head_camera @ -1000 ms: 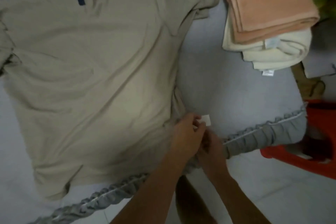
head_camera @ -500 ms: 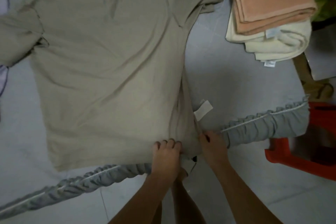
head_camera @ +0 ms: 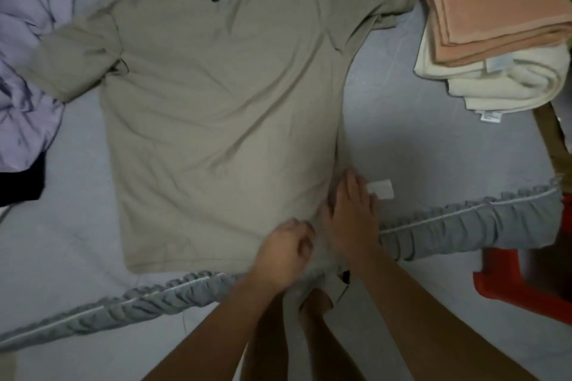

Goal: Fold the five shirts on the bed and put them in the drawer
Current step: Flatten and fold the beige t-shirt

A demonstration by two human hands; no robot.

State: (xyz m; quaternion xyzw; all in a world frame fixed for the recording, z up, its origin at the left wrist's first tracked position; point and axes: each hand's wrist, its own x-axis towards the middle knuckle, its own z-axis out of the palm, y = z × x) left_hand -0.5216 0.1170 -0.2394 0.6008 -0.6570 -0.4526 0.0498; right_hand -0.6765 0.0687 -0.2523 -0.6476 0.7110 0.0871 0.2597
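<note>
A beige T-shirt (head_camera: 216,96) with a cream collar lies spread flat on the grey bed (head_camera: 402,120), collar away from me. My left hand (head_camera: 286,252) has its fingers curled into the shirt's bottom hem near the right corner. My right hand (head_camera: 351,213) lies flat with straight fingers on the shirt's lower right side seam. A white care label (head_camera: 382,189) sticks out just right of those fingers. A lilac garment (head_camera: 24,56) and a black one (head_camera: 18,182) are bunched at the left edge.
Folded peach (head_camera: 495,6) and cream (head_camera: 507,83) cloths are stacked at the bed's right side. The bed's ruffled grey edge (head_camera: 464,219) runs across in front of me. A red plastic stool (head_camera: 526,281) stands on the floor at the right.
The view has shifted so the shirt sits further right. My right hand slid up from the hem onto the side seam beside the label. My left hand curled its fingers into the hem.
</note>
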